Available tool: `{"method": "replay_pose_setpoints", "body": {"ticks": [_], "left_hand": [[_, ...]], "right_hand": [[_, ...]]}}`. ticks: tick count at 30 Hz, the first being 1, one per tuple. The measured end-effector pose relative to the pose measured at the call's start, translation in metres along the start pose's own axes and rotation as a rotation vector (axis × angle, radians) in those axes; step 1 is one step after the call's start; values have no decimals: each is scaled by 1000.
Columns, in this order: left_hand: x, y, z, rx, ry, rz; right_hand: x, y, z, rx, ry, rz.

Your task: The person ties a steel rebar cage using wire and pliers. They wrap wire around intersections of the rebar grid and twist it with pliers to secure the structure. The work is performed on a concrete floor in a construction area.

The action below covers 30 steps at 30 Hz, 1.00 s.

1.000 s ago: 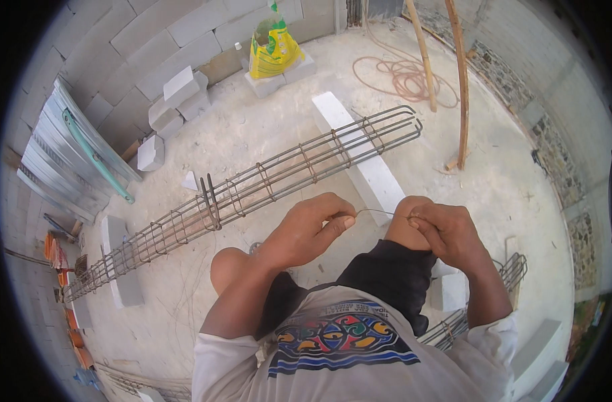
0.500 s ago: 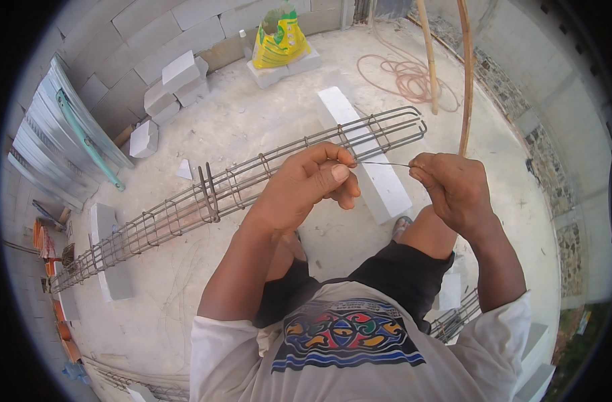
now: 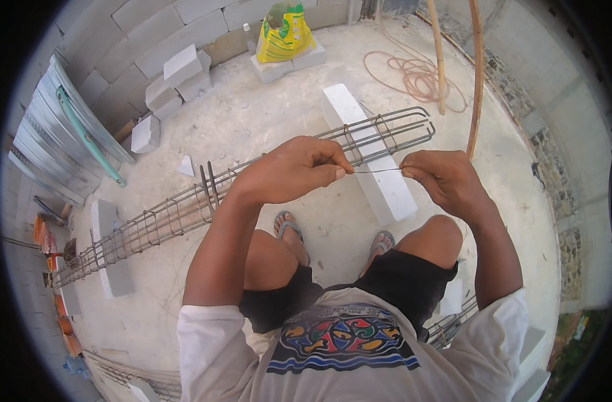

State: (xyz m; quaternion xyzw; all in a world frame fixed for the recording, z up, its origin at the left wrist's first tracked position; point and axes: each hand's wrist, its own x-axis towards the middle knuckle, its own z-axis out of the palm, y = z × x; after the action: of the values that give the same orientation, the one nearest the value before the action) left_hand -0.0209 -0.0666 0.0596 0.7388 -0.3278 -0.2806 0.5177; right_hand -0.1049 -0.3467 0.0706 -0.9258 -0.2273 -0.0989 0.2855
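Observation:
A short, thin dark wire (image 3: pixel 378 171) is stretched between my two hands. My left hand (image 3: pixel 294 170) pinches one end between thumb and forefinger. The other end is gripped by my right hand (image 3: pixel 444 179), its fingers curled in. Beyond my hands lies a long rebar cage (image 3: pixel 169 220) of steel bars with square stirrups, running from the lower left to the upper right. My left hand hides part of it. The cage's far right end rests across a white block (image 3: pixel 388 194), and its left part over another white block (image 3: pixel 112 271).
Two loose bent bars (image 3: pixel 210 182) stick up from the cage. Behind are stacked blocks (image 3: pixel 182 67), a yellow sack (image 3: pixel 286 37), a coiled hose (image 3: pixel 413 77) and a wooden pole (image 3: pixel 477 80). Corrugated metal sheets (image 3: pixel 58 134) lean at the left. More rebar (image 3: pixel 446 328) lies by my right side.
Both hands have moved slightly apart from the cage, toward me, with the wire still between them. My left fingers have closed in more. My knees have spread and both feet now show.

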Motion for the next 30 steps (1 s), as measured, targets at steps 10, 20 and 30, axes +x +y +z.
{"method": "replay_pose_setpoints", "body": {"ticks": [10,20,30], "left_hand": [[87,-39,8,147,221,-189],[175,-137,13,306,412,-258],[243,-242,28,292,283,-401]], "right_hand": [[7,81,55,163,109,107],[36,214,89,-258,-209,522],[17,282,223,47,-203,772]]}}
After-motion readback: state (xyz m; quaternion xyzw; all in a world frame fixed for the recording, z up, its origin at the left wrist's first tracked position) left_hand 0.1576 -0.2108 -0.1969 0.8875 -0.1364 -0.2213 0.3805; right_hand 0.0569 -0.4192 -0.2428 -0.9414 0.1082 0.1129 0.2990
